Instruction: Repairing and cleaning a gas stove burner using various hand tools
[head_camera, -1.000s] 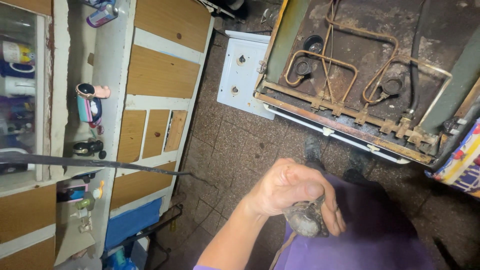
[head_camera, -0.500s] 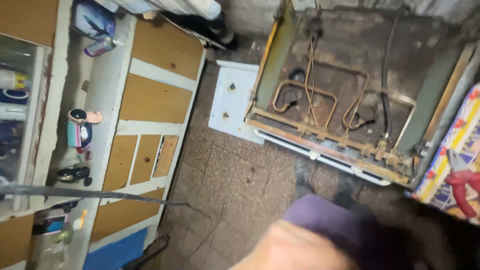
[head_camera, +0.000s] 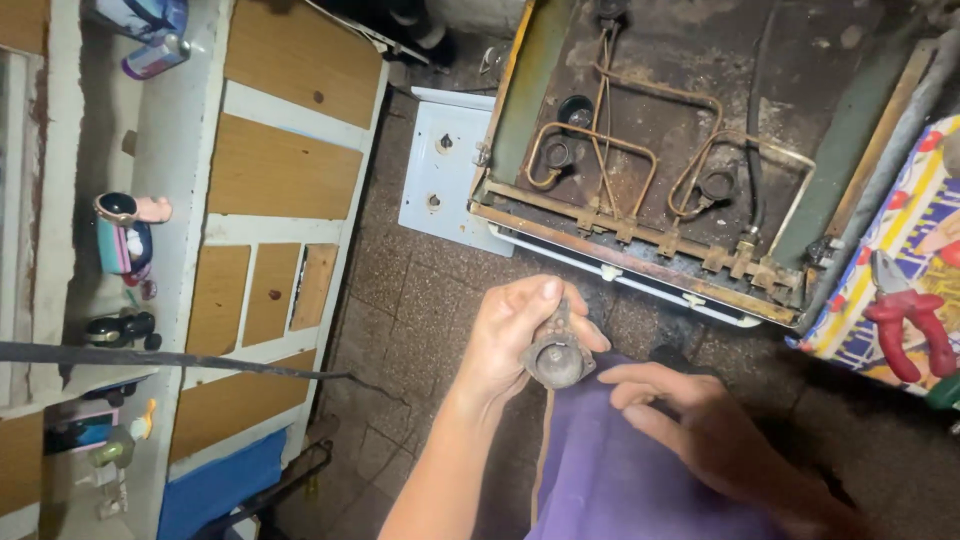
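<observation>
My left hand (head_camera: 512, 335) grips a small dirty round metal burner part (head_camera: 556, 358), held up in the lower middle of the view. My right hand (head_camera: 700, 425) lies flat just right of it, fingers spread on a purple cloth (head_camera: 610, 470) that covers my lap. The part's lower edge meets the cloth. Beyond my hands stands an opened gas stove (head_camera: 680, 150) with its top off, showing rusty copper gas pipes (head_camera: 610, 160) and burner bases.
A white stove top panel (head_camera: 445, 170) lies on the tiled floor left of the stove. A white and wood cabinet (head_camera: 260, 200) fills the left side, with small bottles on its shelves. Red-handled pliers (head_camera: 905, 320) rest on a patterned cloth at right.
The view has tilted back down. My left hand with the burner part has come back into view, and my right hand now rests on the purple cloth.
</observation>
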